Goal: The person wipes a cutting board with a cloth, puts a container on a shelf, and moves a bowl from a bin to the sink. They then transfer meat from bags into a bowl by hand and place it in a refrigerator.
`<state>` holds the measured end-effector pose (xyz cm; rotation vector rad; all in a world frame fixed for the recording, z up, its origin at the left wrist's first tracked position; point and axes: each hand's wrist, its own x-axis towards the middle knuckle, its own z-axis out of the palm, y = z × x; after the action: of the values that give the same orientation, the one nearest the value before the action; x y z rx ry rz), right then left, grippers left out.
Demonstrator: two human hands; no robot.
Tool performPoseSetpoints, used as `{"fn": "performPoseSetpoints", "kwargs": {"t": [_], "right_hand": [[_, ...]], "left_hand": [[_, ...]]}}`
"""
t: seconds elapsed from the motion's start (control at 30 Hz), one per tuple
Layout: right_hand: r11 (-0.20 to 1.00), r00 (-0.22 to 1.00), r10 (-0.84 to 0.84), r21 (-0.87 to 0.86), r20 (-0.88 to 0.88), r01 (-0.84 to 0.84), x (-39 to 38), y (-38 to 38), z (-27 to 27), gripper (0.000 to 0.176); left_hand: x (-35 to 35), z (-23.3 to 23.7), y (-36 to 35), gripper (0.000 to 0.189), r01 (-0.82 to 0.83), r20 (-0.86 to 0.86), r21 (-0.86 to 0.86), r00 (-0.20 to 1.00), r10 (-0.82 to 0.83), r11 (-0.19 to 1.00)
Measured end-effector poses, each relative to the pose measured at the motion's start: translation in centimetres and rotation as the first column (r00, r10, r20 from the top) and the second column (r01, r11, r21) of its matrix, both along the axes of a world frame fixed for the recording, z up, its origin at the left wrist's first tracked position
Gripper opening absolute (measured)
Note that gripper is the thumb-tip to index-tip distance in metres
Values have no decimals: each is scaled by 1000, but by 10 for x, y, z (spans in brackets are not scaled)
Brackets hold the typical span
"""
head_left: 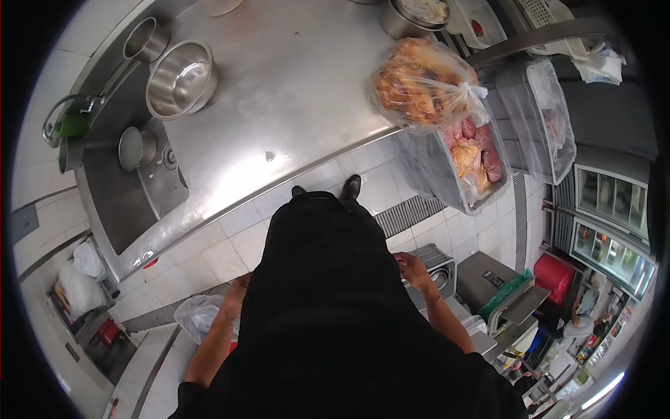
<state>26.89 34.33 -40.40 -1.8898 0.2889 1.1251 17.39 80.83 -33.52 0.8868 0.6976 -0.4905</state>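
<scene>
Both of my hands hang low beside the black clothing (321, 279) that covers the middle of the view. My left hand (239, 290) is against its left edge, the fingers hidden behind the cloth. On the other side my right hand (413, 270) has its fingers bent in toward the cloth; whatever they hold, if anything, is hidden. Ahead lies a steel worktop (293, 77). At its right edge rests a clear bag of browned meat (419, 84), knotted shut. Below that bag stands a plastic-lined bin (474, 202) holding raw meat pieces (471, 153).
Left on the worktop are a steel bowl (183, 80) and a steel pot (146, 40), beside a sink (125, 202) with another pot (137, 149). A second lined bin (551, 126) stands far right. Grey lidded containers (481, 279) are near my right arm. A person (583, 321) is further off.
</scene>
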Motion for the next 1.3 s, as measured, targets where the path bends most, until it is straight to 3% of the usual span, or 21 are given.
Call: {"fn": "performPoseSetpoints", "kwargs": {"t": [0.17, 0.23, 0.37, 0.43, 0.5, 0.57, 0.63, 0.67, 0.7, 0.77, 0.8, 0.83, 0.9, 1.03, 1.1, 1.13, 1.17, 1.2, 1.23, 1.27, 1.3], "right_hand": [[995, 995, -81, 67, 56, 77, 7, 6, 13, 32], [997, 996, -69, -34, -50, 68, 6, 3, 11, 37], [998, 998, -64, -6, 26, 64, -1, -5, -11, 43], [995, 995, -92, 30, 37, 91, 0, -9, -10, 46], [992, 990, -77, 112, 120, 63, -12, -24, -39, 47], [980, 974, -65, 196, 217, 22, -4, -34, -53, 48], [977, 994, 76, 193, 80, -91, 21, -27, -30, 49], [949, 957, -62, 314, 283, -31, 28, -14, -4, 48], [948, 950, -63, 315, 306, -39, 35, -14, -14, 48], [999, 999, 8, 52, -41, -6, 47, -16, -52, 42], [949, 936, 281, 87, 212, -304, 47, -28, -73, 41], [885, 847, 430, 42, 314, -464, 41, -42, -118, 39], [957, 965, 258, 126, 44, -262, 57, -29, -95, 36], [938, 954, 277, 184, 114, -294, 68, -32, -114, 40], [964, 976, 218, 166, -27, -210, 79, -23, -88, 41], [922, 946, 298, 217, 131, -320, 72, -37, -120, 39], [912, 938, 318, 225, 137, -342, 73, -41, -131, 39], [846, 745, 391, 108, 541, -523, 75, -42, -140, 38], [778, 395, 395, -74, 829, -624, 77, -38, -139, 37], [930, 870, 289, 98, 400, -354, 69, -38, -134, 35], [927, 864, 294, 97, 409, -361, 69, -35, -119, 35]], "left_hand": [[-14, -31, 14, 40, 103, 29, -89, 994, -101, 991], [-17, -41, 12, 32, 6, 67, -151, 998, 4, 989], [-14, -32, 5, 28, -27, -3, -160, 1000, 27, 987], [7, 5, -16, 35, -101, 31, -48, 994, 102, 994], [-79, -82, 17, 41, -98, -85, 40, 991, 101, 994], [-70, -58, 10, 41, -28, -68, 109, 997, 35, 994], [-64, -33, 2, 41, 49, -68, 166, 997, -38, 985], [-62, -25, -1, 41, 83, -72, 196, 995, -70, 977], [-59, -22, -6, 41, 114, -74, 218, 992, -100, 969], [-58, -14, -10, 42, 170, -76, 267, 985, -155, 948], [-57, -12, -12, 42, 195, -73, 293, 981, -181, 936], [-55, -13, -14, 42, 219, -74, 312, 976, -206, 925], [-50, -18, -18, 42, 258, -73, 356, 966, -249, 898], [-41, -23, -23, 42, 347, -71, 423, 933, -352, 837], [-39, -23, -22, 42, 398, -63, 453, 907, -416, 798], [-38, -22, -20, 42, 421, -54, 473, 891, -451, 774], [-36, -23, -16, 42, 451, -39, 505, 864, -503, 736], [-29, -26, -10, 42, 491, -20, 538, 820, -571, 686], [-20, -34, -5, 42, 527, 5, 574, 763, -646, 627], [-12, -50, 5, 42, 575, 6, 614, 681, -732, 541], [3, -101, 19, 38, 730, -64, 590, 469, -881, 346]]}}
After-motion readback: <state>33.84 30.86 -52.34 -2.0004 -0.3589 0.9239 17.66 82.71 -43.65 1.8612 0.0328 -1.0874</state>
